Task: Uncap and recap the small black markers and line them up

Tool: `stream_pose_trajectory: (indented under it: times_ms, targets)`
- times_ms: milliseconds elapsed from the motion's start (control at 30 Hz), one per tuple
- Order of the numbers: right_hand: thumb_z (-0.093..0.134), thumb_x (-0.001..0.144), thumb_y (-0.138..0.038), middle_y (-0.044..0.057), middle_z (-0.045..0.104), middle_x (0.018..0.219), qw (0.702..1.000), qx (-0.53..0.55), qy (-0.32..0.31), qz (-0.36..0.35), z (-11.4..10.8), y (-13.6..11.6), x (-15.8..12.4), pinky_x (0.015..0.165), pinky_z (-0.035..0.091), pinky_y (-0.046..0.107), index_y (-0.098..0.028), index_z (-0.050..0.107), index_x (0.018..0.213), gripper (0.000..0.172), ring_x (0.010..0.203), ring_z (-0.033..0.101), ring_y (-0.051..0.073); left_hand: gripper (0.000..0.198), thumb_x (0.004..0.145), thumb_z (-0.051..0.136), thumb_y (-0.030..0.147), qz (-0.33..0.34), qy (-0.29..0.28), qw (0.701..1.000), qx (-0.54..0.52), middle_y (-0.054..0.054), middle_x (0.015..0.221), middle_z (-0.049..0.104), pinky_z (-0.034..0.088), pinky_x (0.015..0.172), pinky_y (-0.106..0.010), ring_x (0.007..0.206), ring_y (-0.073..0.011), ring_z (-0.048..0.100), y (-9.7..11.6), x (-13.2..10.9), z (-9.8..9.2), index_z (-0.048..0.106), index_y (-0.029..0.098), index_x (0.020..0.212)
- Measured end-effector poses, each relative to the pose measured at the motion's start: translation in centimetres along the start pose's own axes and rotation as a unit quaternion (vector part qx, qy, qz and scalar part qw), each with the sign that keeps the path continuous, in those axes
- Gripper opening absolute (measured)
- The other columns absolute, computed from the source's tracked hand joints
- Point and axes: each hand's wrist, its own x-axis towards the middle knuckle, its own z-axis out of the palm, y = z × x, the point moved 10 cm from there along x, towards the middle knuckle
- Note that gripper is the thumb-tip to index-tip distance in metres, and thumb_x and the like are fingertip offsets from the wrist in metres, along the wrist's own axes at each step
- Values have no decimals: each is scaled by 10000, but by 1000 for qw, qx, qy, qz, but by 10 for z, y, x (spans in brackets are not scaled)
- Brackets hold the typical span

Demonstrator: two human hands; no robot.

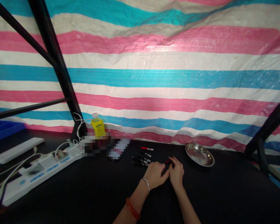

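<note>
Both hands rest close together on the black table top (88, 193). My left hand (155, 174) has its fingers curled over something dark, hidden under the palm. My right hand (176, 171) is curled too, with a small red piece (167, 161) showing at its fingertips. Several black and red pens (142, 159) lie just left of my left hand. A red pen (147, 148) lies farther back. A silver bangle and an orange band circle my left wrist.
A round steel dish (199, 154) sits to the right of my hands. A white power strip (40, 171) with cables lies at left, with a yellow bottle (97, 126) behind it. Black frame posts (58, 68) stand before a striped tarpaulin (168, 77).
</note>
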Motion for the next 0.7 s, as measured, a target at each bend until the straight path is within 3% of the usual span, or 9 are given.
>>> stream_pose_trajectory:
  times_ms: [200, 400, 533, 700]
  targets:
    - [531, 684, -314, 134, 639, 1035, 999, -39, 4, -9, 0, -3, -1, 737, 398, 411, -227, 728, 822, 255, 966, 544, 316, 146, 711, 577, 315, 25, -37, 999, 7, -33, 681, 568, 422, 625, -286, 710, -193, 556, 0, -1, 11, 561, 189, 639]
    - [543, 695, -347, 141, 631, 1026, 998, -57, -9, -10, 1, -5, -1, 731, 399, 411, -221, 725, 765, 233, 942, 549, 317, 181, 811, 468, 224, 39, -27, 998, 51, -78, 915, 596, 458, 683, -321, 849, -224, 562, 4, 1, 20, 568, 189, 957]
    - [514, 723, -352, 125, 655, 971, 999, -33, -12, -12, -1, -7, 0, 751, 403, 408, -211, 708, 750, 240, 919, 558, 305, 174, 873, 393, 197, 5, -14, 999, 38, -70, 904, 602, 459, 696, -308, 859, -210, 571, -5, 4, 23, 547, 183, 953]
    - [447, 785, -389, 98, 664, 813, 996, 83, -11, 16, -2, -7, 0, 740, 440, 372, -172, 656, 875, 315, 795, 596, 252, 151, 902, 394, 232, -54, 20, 998, -26, -25, 815, 618, 446, 694, -273, 798, -172, 596, -25, 6, 15, 527, 190, 842]
